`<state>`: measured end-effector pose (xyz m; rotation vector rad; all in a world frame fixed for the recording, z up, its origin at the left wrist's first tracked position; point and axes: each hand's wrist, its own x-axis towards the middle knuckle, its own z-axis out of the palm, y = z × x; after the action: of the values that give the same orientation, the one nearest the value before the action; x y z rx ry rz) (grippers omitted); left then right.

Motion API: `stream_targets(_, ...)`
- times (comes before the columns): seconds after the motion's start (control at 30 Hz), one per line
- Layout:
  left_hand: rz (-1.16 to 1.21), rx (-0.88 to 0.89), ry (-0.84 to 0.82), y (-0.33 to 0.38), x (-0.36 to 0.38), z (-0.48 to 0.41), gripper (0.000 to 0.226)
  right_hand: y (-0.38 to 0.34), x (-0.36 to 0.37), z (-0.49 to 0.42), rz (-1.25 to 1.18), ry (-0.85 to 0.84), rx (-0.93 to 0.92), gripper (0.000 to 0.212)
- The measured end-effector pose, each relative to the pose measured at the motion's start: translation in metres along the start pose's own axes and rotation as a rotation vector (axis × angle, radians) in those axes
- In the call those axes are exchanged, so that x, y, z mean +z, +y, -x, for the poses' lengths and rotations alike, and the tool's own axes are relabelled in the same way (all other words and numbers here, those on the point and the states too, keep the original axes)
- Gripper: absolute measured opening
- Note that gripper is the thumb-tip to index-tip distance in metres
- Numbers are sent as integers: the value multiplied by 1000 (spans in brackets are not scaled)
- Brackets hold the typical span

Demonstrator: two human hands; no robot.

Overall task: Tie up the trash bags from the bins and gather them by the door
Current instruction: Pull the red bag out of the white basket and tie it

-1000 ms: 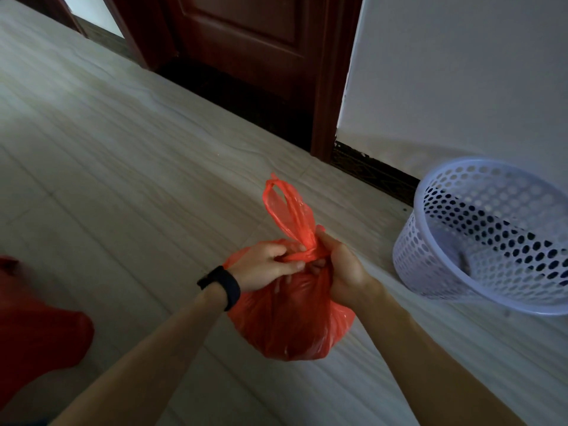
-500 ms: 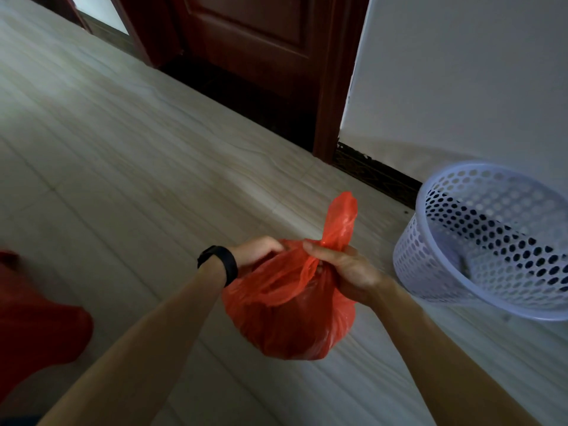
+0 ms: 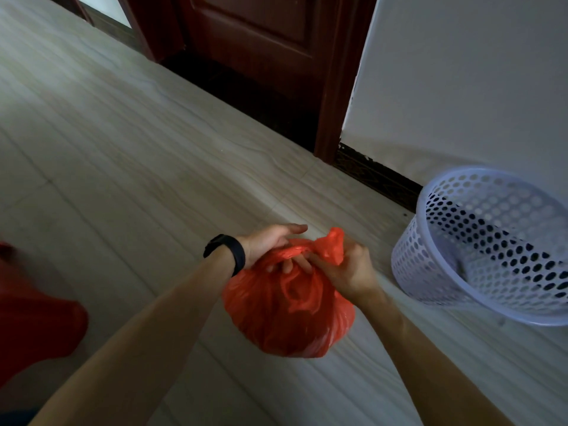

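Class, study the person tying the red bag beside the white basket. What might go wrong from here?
The red bag has a thin handle; pinched by the right hand, it may slip or tear before the knot tightens. The white basket near the right forearm might get knocked over.

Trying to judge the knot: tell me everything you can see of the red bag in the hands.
The red bag is thin, glossy, crinkled plastic, bulging, with its contents hidden. Its neck is gathered; a twisted strip runs across the top and a short tail sticks up. The left hand holds the strip, and the right hand pinches the tail. Whether it rests on the floor is unclear.
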<state>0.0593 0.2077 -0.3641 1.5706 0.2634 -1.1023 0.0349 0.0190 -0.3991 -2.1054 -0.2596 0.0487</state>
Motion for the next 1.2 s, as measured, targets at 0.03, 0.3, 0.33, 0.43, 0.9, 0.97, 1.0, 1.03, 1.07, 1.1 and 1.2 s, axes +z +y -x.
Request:
stream_targets(0.03,-19,1,-8,5,3,3,65,2,0,1,-68,-1,109,11)
stream_targets(0.3,-10,-29,86,-7,2,-7,79,-4,-1,1,-312,-134,471,42)
stream_targets(0.33,0,-31,79,-9,1,-8,83,-6,-1,-1,-369,-138,490,36)
stream_targets(0.43,-16,12,82,-6,1,-5,82,-13,-2,-2,-547,-104,533,15)
stream_targets(0.9,642,462,587,-21,48,-29,31,-32,32,13,-603,310,681,31)
stream_targets(0.97,811,475,557,-25,41,-22,34,-32,30,11,-712,333,718,28)
stream_targets(1.0,907,461,483,-29,35,-21,46,-30,29,9,-767,345,735,27)
stream_targets(1.03,955,439,430,-31,32,-17,58,-27,29,9,-810,354,748,28)
stream_targets(1.07,1037,376,345,-31,30,-18,70,-26,29,9,-830,355,754,29)
stream_targets(1.1,1036,359,361,-33,30,-20,80,-26,29,10,-827,346,759,30)
stream_targets(1.2,1073,439,481,-39,36,-24,64,-27,28,12,-868,342,750,30)
